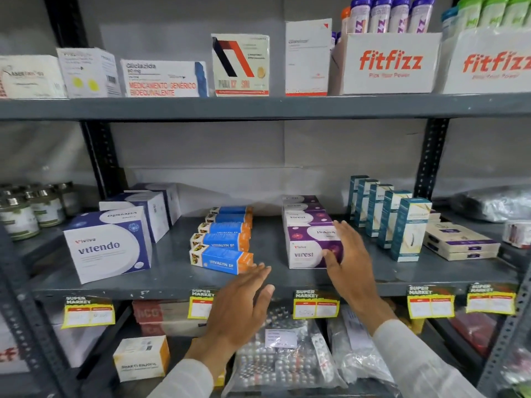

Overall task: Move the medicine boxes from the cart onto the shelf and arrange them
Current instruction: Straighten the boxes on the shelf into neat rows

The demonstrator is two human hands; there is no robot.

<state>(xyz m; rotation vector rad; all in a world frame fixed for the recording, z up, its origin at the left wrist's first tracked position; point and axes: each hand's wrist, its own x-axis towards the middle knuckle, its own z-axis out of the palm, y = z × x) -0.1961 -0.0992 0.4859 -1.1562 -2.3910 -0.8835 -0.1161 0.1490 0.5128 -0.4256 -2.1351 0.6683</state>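
On the grey middle shelf (161, 277) stand rows of medicine boxes. A purple-and-white Virest box (307, 248) heads a row running back. My right hand (347, 262) is open, its fingers against that box's right front corner. To the left lies a row of blue-and-orange Vivalyn boxes (221, 259). My left hand (241, 305) is open and flat at the shelf's front edge, its fingertips just right of the nearest Vivalyn box and holding nothing. White-and-blue Vitendo boxes (109, 245) stand at the far left. The cart is out of view.
Teal upright boxes (408, 228) and flat cream boxes (459, 242) sit right of the Virest row. The top shelf holds white boxes and Fitfizz cartons (390, 64). Yellow price tags (316, 305) hang on the shelf edge. Below lie blister packs (281, 357). Jars (31, 211) stand far left.
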